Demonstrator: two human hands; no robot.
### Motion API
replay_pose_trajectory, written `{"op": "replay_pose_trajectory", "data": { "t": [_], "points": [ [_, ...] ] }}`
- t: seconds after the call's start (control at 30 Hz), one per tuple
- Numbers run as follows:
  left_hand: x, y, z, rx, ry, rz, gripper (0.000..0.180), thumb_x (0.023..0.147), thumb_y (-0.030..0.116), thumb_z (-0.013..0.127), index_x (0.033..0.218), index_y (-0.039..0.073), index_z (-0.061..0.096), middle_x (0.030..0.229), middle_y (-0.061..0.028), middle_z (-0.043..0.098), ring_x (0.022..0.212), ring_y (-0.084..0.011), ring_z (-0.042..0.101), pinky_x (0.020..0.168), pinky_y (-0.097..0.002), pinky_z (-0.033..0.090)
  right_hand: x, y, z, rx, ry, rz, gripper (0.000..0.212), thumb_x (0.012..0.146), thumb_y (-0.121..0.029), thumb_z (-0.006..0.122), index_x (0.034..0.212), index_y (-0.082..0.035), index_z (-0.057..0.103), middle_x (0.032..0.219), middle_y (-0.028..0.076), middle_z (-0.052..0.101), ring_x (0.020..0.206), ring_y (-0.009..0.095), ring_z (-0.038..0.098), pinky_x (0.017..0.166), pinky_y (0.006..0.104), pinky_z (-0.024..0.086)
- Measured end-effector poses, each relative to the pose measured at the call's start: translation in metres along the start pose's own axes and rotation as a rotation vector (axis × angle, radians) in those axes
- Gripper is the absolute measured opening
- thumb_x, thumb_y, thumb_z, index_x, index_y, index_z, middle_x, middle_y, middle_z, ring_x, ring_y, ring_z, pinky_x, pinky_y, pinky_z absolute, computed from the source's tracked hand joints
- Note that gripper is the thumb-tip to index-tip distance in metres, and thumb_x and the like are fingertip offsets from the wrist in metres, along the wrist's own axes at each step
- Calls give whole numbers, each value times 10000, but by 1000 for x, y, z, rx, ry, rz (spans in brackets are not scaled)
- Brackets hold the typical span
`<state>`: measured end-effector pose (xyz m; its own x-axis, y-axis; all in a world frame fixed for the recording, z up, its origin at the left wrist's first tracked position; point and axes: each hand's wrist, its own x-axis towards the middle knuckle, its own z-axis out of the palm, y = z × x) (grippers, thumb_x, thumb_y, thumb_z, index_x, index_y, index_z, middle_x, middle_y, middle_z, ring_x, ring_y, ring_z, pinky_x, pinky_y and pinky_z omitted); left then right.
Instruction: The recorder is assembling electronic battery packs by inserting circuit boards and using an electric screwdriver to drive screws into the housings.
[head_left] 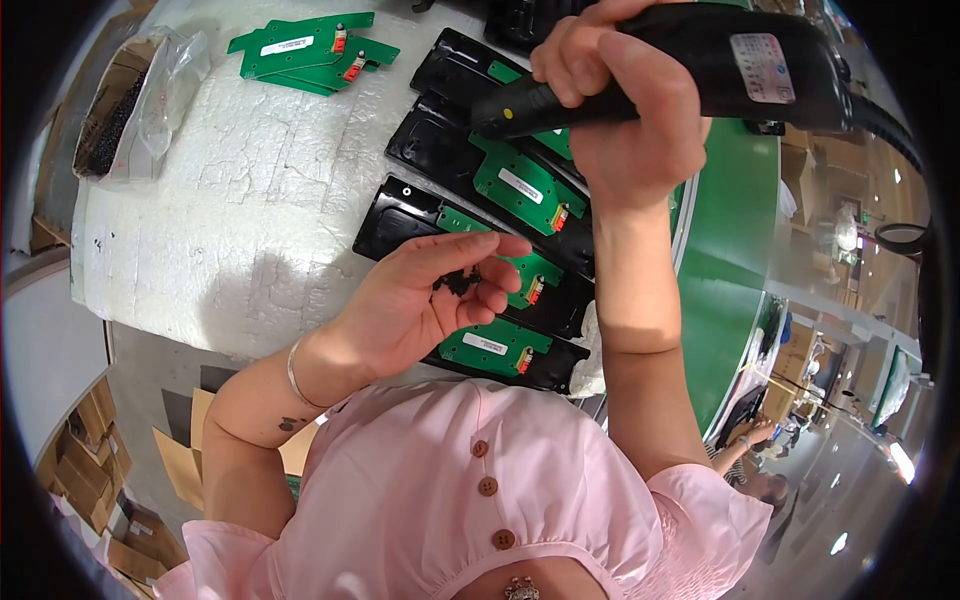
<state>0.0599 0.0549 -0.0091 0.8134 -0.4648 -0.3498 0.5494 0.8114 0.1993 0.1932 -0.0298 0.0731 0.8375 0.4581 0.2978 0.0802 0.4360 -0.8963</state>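
Note:
My right hand (640, 120) wraps round a black corded electric screwdriver (715, 55), whose nose points left over the upper black housings; its bit cannot be made out. In the cupped palm of my left hand (395, 300) lies a small heap of black screws (458, 283), thumb and fingers curled over them. That hand hovers above a row of long black plastic housings (420, 140). Green circuit boards lie in them, among them one board (522, 185) with a white label and a red-and-white connector. Another board (490, 346) sits in the nearest housing, partly below my left hand.
White foam sheeting (250, 200) covers the work surface. Loose green boards (310, 50) are stacked at the far left. Beside them stands a cardboard box (120, 120) of small dark parts with a plastic bag. A green surface (730, 250) runs along the right, with another person (760, 435) beyond.

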Motion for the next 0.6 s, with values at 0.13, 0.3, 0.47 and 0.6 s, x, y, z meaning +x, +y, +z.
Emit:
{"op": "replay_pose_trajectory", "data": {
  "t": [0.13,0.3,0.47,0.6],
  "points": [
    [-3,-1,2,-51,36,-34,329,926,254,400,1047,-19,537,769,-59,566,643,-112,516,584,-202,434,3,10,2,2,-8,31,270,695,-114,639,872,-28,453,642,55,476,517,140,468,498,277,403],
    [-4,2,3,-86,88,-52,344,923,296,403,1023,0,546,729,-45,548,625,-105,499,573,-192,414,4,15,1,35,-16,49,269,691,-103,636,877,-28,457,661,49,473,527,143,483,512,283,414],
    [-2,2,3,-94,79,-42,338,926,292,393,1011,4,548,737,-43,553,630,-104,507,579,-191,418,8,18,4,22,-4,2,254,698,-98,622,877,-27,456,646,49,472,515,140,475,519,281,416],
    [0,1,-2,-131,42,-27,331,929,272,385,1028,0,543,797,-58,591,693,-105,552,615,-200,452,10,21,5,13,-25,3,246,702,-92,610,882,-28,454,635,52,475,515,135,472,521,281,417]
  ]
}}
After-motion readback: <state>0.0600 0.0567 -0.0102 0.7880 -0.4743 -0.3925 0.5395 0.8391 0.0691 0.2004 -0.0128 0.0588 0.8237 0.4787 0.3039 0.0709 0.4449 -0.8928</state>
